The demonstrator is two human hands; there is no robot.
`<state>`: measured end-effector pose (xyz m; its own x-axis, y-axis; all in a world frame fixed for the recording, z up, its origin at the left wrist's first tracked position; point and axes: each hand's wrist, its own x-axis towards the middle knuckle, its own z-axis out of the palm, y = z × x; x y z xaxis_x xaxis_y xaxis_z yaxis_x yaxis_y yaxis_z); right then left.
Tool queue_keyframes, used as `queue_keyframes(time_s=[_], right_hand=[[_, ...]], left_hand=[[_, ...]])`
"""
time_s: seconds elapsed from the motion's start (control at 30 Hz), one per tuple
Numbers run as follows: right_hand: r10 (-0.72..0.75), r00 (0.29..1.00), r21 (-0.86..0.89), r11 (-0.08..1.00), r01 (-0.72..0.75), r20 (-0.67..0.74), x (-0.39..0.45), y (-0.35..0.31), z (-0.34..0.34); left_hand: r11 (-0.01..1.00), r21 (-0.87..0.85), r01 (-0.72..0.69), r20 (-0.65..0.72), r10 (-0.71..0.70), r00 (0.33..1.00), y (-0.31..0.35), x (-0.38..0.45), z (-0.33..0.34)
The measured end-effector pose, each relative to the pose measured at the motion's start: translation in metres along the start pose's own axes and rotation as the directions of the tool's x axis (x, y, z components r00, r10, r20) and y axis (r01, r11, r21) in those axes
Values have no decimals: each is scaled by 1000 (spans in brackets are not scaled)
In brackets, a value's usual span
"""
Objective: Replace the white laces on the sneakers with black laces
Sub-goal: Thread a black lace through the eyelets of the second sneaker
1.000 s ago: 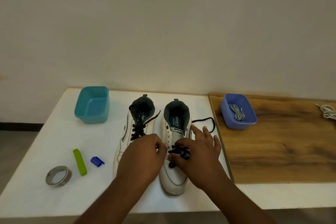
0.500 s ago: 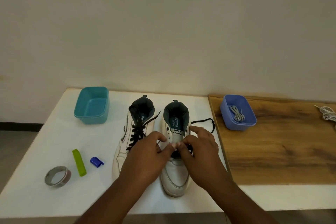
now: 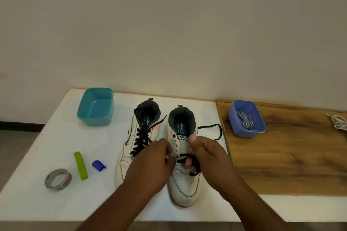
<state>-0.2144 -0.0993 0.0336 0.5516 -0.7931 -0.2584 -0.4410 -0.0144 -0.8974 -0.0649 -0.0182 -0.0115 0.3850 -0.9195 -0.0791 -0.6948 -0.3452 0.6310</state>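
Black lace (image 3: 187,157) sits low on the right sneaker (image 3: 185,180), centre of the frame, threaded only through the bottom eyelets; its free end loops out toward the right edge of the shoe, near the wooden board (image 3: 281,155). I see my right hand (image 3: 208,154) curled over the lace at the right row of eyelets, fingers hooked around a strand, thumb up against the tongue. My left hand (image 3: 155,157) is curled at the left row, pinching what I judge to be the other strand, though the tips hide it. The sneaker's long axis runs from lower frame to upper frame, toe toward me, so the empty eyelets lie just above both grips. The right hand is nearer the loose end. The left sneaker (image 3: 135,146) beside it is already laced in black.

The white bench (image 3: 56,140) also carries a teal tub (image 3: 95,107) at upper left, a tape roll (image 3: 58,179), a green clip (image 3: 80,165) and a small blue piece (image 3: 98,165). A blue tub (image 3: 261,129) with pale laces (image 3: 246,121) rests on the board. A plain wall fills the upper frame.
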Motion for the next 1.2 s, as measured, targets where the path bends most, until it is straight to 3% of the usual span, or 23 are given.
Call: queue_keyframes(time_s=[0.1,0.2,0.33,0.4,0.47,0.63,0.73,0.83,0.93,1.03,1.1,1.2], right_hand=[[-26,1000,181,983,26,1,-2,-6,-6],[-244,968,197,948,250,-53,-4,-7,-10],[-479,870,-72,878,474,-112,-8,1,-10],[-568,815,-301,802,516,-117,-7,5,-10],[-598,787,-418,760,498,-151,-5,7,-10],[-591,751,-376,794,478,-294,3,11,-10],[-552,820,-515,752,411,-150,13,25,-15],[-371,928,-659,686,307,47,22,42,-10],[-288,957,-659,713,238,35,22,46,-7],[-281,960,-645,731,225,17,21,45,-7],[-286,958,-652,725,223,10,21,44,-5],[-303,953,-666,713,220,-9,19,43,-4]], left_hand=[[1000,-19,-17,46,18,999,-1,0,2],[1000,-2,-8,30,9,1000,-1,0,4],[999,47,-22,-5,23,1000,0,-1,5],[998,60,-35,-16,36,999,2,-2,5],[995,81,-50,-22,52,998,2,-1,7],[999,39,-17,9,17,1000,3,0,10],[1000,4,15,-5,-15,1000,6,2,7],[999,31,17,-20,-16,1000,7,4,2],[996,73,42,70,-47,996,7,6,-2],[968,230,103,130,-136,982,-1,8,-12],[945,294,142,2,-150,989,-2,6,-27],[956,242,166,-338,-78,938,6,-3,-44]])
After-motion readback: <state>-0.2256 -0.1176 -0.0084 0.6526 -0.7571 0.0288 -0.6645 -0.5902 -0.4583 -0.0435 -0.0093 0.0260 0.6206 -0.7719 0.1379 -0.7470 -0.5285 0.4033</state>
